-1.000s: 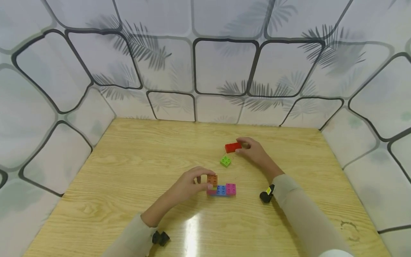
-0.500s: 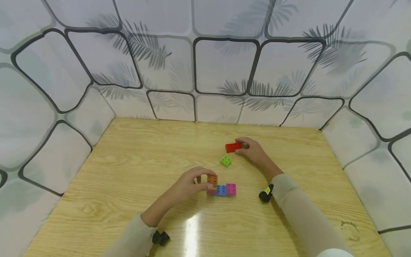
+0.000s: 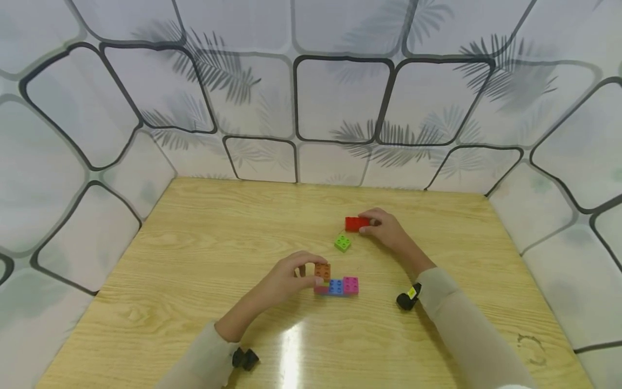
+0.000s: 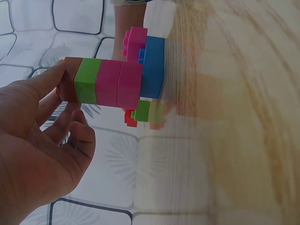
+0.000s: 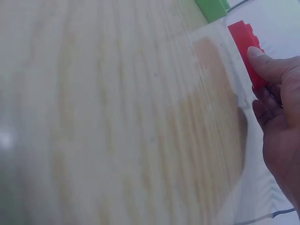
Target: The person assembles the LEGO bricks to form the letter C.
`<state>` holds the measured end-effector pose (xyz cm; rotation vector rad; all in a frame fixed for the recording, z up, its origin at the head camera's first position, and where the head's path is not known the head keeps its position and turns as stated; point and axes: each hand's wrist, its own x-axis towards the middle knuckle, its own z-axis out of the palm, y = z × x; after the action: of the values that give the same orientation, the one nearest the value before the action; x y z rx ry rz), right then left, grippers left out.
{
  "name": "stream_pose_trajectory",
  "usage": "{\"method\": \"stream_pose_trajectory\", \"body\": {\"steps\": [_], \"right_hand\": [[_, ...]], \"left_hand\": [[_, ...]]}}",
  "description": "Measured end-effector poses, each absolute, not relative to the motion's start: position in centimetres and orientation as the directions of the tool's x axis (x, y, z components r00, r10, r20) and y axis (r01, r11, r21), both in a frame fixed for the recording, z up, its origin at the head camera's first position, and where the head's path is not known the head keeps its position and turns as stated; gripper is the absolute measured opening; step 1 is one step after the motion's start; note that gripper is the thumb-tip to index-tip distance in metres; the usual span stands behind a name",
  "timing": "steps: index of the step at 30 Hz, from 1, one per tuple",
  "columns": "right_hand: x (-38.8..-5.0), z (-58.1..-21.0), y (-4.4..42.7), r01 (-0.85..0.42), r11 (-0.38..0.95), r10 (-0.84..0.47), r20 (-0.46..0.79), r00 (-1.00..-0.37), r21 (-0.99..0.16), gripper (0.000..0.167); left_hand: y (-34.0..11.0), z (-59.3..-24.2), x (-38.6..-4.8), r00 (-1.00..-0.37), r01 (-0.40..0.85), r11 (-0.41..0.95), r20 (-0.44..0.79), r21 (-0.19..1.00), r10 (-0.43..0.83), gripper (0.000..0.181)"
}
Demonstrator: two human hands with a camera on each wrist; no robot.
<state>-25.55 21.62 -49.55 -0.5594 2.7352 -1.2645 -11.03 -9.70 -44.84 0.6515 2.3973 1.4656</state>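
Pinching orange brick (image 3: 323,271), left hand (image 3: 288,276) braced stack (image 4: 108,83); right hand (image 3: 387,229) pinched red brick (image 3: 355,223) endwise; level grip, clear of lime brick (image 3: 342,243), seemed best.

Bright here, white glare (image 3: 290,354) streaking the glossy bench (image 3: 204,232), the loose green brick (image 4: 142,111) mirrored faintly, right wrist view hazy!

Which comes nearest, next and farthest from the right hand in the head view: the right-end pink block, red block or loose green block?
1. Red block: held in the right hand.
2. Loose green block: to the hand's left.
3. Right-end pink block: atop the blue block.
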Motion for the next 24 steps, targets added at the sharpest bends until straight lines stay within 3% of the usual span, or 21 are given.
{"method": "stream_pose_trajectory", "body": {"steps": [12,24], "right_hand": [[-22.4,-48.0,22.3,-0.379,0.586,-0.411,0.139,-0.901,-0.716,0.041],[-18.5,-47.2,23.7,-0.341,0.590,-0.373,0.128,-0.919,-0.732,0.038]], "left_hand": [[-9.7,-44.7,-11.0,-0.869,0.240,0.396,0.015,0.887,0.494,0.039],[-9.7,-44.9,-11.1,-0.871,0.241,0.393,0.019,0.887,0.491,0.039]]}}
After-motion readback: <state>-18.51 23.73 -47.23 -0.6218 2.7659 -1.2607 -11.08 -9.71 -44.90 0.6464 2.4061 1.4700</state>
